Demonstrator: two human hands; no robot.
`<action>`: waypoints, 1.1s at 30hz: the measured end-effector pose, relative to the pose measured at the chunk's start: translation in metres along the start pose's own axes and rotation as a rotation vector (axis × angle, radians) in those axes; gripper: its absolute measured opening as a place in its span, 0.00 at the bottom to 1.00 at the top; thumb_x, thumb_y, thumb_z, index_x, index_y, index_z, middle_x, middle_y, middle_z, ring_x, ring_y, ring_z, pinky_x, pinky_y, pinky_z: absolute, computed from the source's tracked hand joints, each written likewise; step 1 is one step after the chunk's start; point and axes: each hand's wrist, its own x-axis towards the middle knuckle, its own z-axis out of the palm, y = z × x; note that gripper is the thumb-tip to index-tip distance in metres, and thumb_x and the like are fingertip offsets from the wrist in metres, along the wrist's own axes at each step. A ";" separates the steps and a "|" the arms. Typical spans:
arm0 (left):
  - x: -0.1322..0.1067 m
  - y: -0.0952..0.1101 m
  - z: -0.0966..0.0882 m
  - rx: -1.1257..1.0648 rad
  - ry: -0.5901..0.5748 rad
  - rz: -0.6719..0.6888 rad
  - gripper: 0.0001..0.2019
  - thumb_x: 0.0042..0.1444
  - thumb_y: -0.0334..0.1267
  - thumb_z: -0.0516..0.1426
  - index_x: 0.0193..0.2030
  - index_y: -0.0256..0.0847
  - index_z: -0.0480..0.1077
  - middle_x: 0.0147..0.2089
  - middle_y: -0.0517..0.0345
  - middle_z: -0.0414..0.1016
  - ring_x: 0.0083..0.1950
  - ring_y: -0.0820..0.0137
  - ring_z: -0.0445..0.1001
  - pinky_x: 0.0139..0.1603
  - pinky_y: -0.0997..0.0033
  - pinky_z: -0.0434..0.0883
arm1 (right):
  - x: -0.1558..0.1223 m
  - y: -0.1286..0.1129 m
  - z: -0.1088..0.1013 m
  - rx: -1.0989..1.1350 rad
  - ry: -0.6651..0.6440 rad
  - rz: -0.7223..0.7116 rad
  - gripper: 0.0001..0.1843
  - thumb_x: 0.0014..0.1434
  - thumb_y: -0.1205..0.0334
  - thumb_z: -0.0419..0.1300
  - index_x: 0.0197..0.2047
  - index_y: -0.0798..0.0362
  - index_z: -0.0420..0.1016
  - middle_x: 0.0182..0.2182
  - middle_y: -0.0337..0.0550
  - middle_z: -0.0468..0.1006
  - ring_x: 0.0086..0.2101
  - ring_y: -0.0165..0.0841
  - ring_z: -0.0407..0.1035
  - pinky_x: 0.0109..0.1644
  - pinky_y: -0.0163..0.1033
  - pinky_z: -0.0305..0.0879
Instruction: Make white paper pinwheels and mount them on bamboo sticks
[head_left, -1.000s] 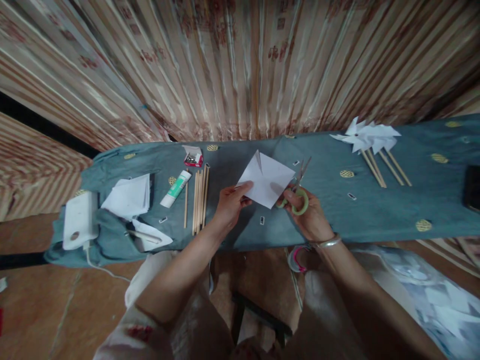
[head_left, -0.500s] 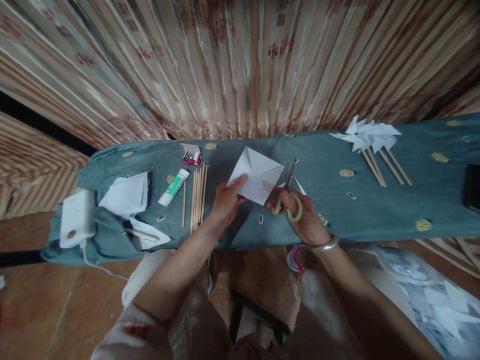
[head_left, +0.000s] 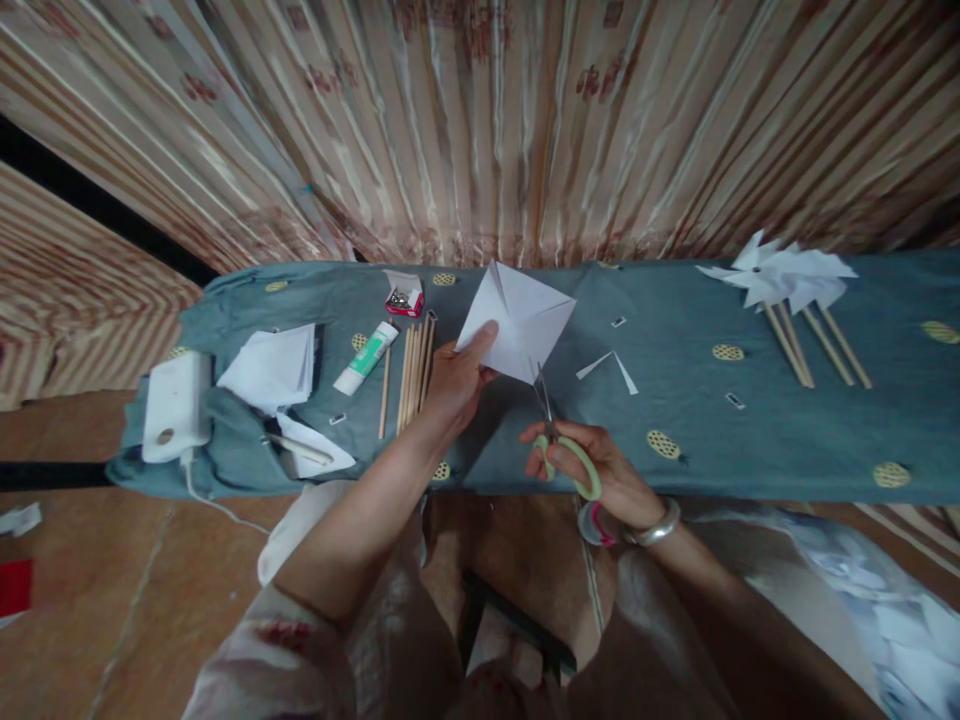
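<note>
My left hand (head_left: 455,375) pinches the left corner of a white square paper (head_left: 517,322) and holds it above the blue-cloth table (head_left: 675,420). The sheet has fold lines and a cut near its top corner. My right hand (head_left: 592,468) grips green-handled scissors (head_left: 559,430), whose blades point up at the paper's lower corner. A thin V-shaped paper offcut (head_left: 609,366) lies on the cloth just right of the scissors.
Wooden sticks (head_left: 412,375), a glue tube (head_left: 365,358), a small box of pins (head_left: 405,298), a stack of white papers (head_left: 271,368) and a white power bank (head_left: 174,405) lie to the left. Finished paper pinwheels on sticks (head_left: 787,285) rest at the far right. A striped curtain hangs behind.
The scissors swung from the paper's right side down to its lower corner. My left hand turned the paper and lifted it. A thin offcut now lies on the cloth.
</note>
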 end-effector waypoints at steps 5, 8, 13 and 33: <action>-0.001 -0.003 0.000 0.021 0.008 -0.014 0.17 0.37 0.45 0.73 0.28 0.37 0.75 0.26 0.59 0.79 0.26 0.74 0.74 0.27 0.76 0.68 | 0.001 -0.003 0.000 -0.058 0.009 -0.016 0.28 0.52 0.36 0.66 0.40 0.54 0.77 0.26 0.41 0.78 0.26 0.30 0.70 0.33 0.37 0.69; -0.002 -0.004 -0.001 0.043 0.007 -0.031 0.16 0.39 0.45 0.72 0.28 0.38 0.75 0.25 0.60 0.78 0.24 0.75 0.73 0.26 0.76 0.67 | 0.002 -0.002 0.000 -0.083 0.010 -0.033 0.27 0.53 0.37 0.65 0.40 0.54 0.78 0.25 0.41 0.78 0.26 0.30 0.70 0.32 0.37 0.69; -0.003 -0.004 0.001 0.057 0.025 -0.050 0.15 0.42 0.45 0.72 0.29 0.38 0.75 0.27 0.58 0.79 0.28 0.72 0.76 0.29 0.74 0.68 | 0.003 -0.004 0.001 -0.077 0.028 -0.028 0.27 0.51 0.36 0.66 0.39 0.53 0.79 0.24 0.40 0.77 0.25 0.30 0.69 0.31 0.37 0.69; -0.004 -0.003 0.003 0.023 0.037 -0.070 0.14 0.41 0.44 0.72 0.26 0.39 0.75 0.26 0.59 0.78 0.26 0.74 0.73 0.29 0.74 0.68 | 0.004 -0.002 0.003 -0.072 0.082 0.015 0.24 0.48 0.40 0.69 0.36 0.53 0.78 0.22 0.37 0.74 0.24 0.29 0.69 0.28 0.35 0.68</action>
